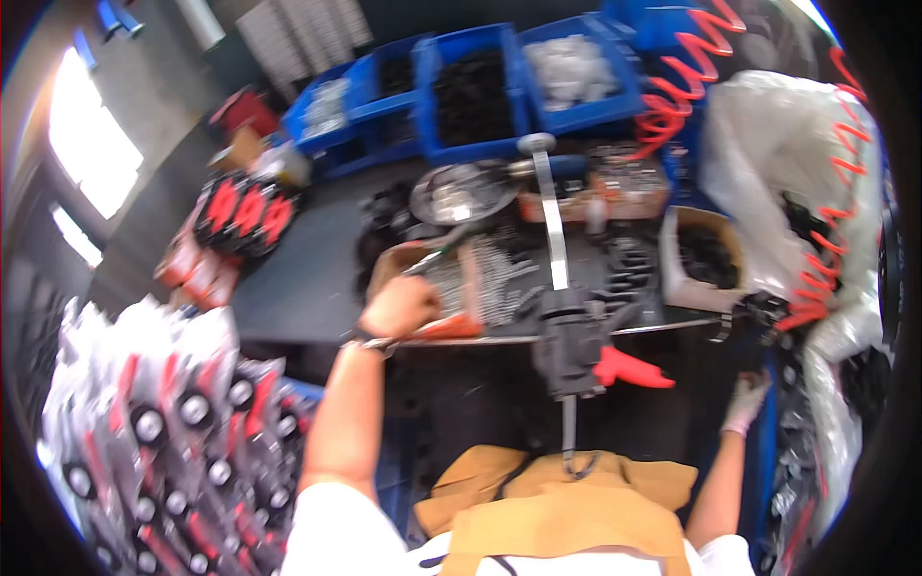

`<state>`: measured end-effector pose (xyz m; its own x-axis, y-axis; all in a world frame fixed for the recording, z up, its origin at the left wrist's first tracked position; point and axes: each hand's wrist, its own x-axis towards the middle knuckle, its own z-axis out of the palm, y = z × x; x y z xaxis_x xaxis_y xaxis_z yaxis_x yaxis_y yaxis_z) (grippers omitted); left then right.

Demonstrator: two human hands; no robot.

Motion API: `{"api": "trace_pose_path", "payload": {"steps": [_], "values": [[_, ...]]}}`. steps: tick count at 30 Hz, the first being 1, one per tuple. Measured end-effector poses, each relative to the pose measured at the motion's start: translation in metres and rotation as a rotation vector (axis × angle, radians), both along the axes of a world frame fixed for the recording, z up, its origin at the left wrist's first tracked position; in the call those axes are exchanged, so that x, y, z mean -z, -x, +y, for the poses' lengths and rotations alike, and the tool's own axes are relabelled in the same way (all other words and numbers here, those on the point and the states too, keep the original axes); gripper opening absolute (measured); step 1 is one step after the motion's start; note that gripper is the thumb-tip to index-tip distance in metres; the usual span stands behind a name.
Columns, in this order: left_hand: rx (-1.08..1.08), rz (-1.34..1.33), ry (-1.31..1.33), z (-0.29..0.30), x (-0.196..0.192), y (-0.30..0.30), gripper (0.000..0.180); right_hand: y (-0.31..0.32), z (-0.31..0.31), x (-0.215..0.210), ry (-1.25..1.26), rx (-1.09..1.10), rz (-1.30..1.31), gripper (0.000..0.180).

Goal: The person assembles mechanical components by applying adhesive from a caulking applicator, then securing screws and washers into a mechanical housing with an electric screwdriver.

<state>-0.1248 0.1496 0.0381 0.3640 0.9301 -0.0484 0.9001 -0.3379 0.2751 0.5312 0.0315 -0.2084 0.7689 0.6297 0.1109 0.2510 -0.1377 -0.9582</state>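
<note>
My left hand point(401, 307), with a dark band at its wrist, is closed at the near side of an open cardboard box point(468, 288) on the bench. A slim, rod-like tool point(437, 252) slants up and away from its fingers; blur hides its kind. Low on the right, my right hand point(744, 403), in a pale glove, hangs beside a blue bin's edge, just below a dark object point(761, 312) near the red coiled hose. Its fingers are blurred. Between my arms a bar clamp point(565, 341) with a red handle point(632, 369) stands across the bench edge, its lower end at my tan apron.
Blue bins point(471, 91) of black and white parts line the back. Loose screws point(504, 278), a metal bowl point(461, 197) and a box of black parts point(706, 259) lie on the bench. Bagged red-and-black tools point(182, 432) are stacked left; a plastic-lined container point(768, 144) stands right.
</note>
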Motion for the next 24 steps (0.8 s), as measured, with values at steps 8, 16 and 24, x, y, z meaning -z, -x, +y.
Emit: {"api": "trace_pose_path", "payload": {"steps": [8,16,24], "values": [[-0.522,-1.324,0.286,0.006,0.013,0.034,0.017,0.054,0.048,-0.04,0.086,-0.078,0.156,0.068],[-0.754,-1.964,0.201,0.008,0.021,0.022,0.015,0.079,-0.038,-0.037,0.064,0.047,-0.053,0.078],[-0.533,-1.92,0.226,0.016,0.022,0.023,0.02,0.138,-0.087,-0.146,-0.511,-0.309,0.284,0.075]]}}
